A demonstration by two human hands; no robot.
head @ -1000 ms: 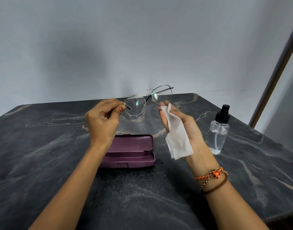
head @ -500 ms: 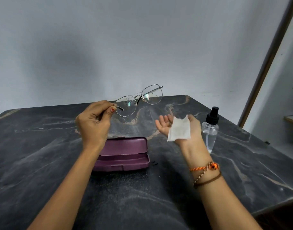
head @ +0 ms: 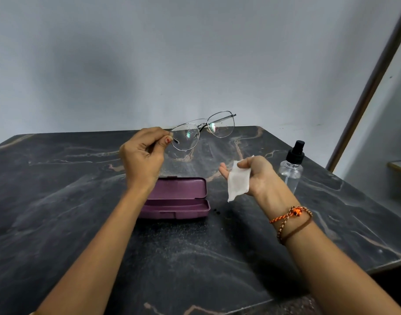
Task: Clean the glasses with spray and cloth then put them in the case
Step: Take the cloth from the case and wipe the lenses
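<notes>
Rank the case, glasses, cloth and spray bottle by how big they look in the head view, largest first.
1. Case
2. Glasses, nearly as wide as the case, held up farther from the camera, so unsure
3. Spray bottle
4. Cloth, similar to the bottle, partly folded in the right hand

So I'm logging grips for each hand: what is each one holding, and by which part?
Left hand pinches the glasses at the near outer frame corner. Right hand holds the white cloth by its upper edge under the thumb.

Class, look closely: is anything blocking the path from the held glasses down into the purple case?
Nothing visible does. The glasses, pinched by the left hand, hang above the open case. The left wrist overlaps its left end.
</notes>
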